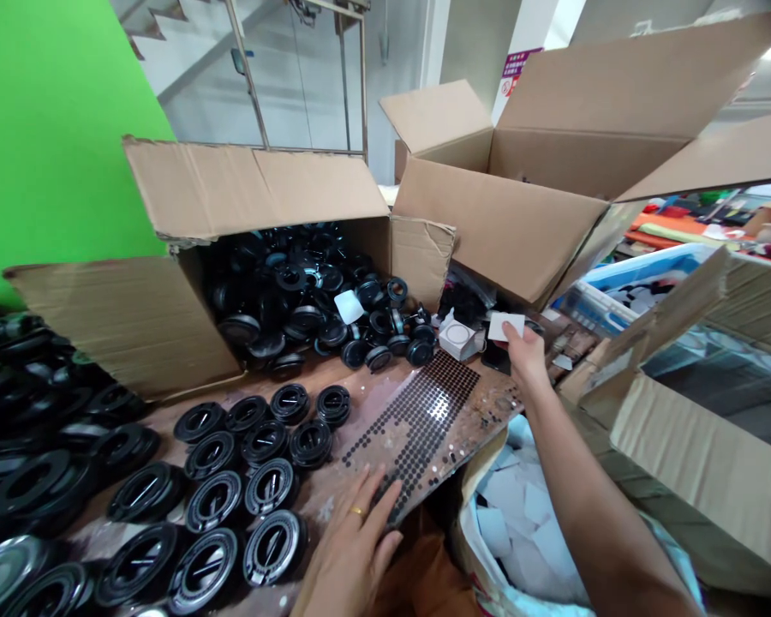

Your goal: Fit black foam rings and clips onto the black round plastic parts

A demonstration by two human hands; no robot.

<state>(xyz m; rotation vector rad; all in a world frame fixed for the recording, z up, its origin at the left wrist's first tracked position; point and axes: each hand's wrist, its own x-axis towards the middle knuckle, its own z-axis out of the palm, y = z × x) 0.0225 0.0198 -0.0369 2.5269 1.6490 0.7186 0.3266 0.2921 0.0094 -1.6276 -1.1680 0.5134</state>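
Two large cardboard boxes are seen at the back of the surface (373,403). The right box (520,223) stands with its flaps raised; the left box (186,283) lies tipped on its side, and black round parts (295,300) are spilled from its mouth onto the wood. To the far left a dark heap of larger black rings (19,446) is piled. In front of the tipped box, black discs (257,480) are laid out flat in rows, each touching or just beside its neighbours. A sheet of small dark dots (417,420) lies tilted across the near edge of the surface, right of the discs. Below that edge a bag of white paper scraps (520,523) is seen. The left hand (353,548), a ring on one finger, is laid open and flat with its fingertips on the near end of the sheet. The right hand (523,356) is stretched out beyond the far end of the sheet, and a small white square piece (505,326) is pinched between its fingers, just beside a small white box (457,338).
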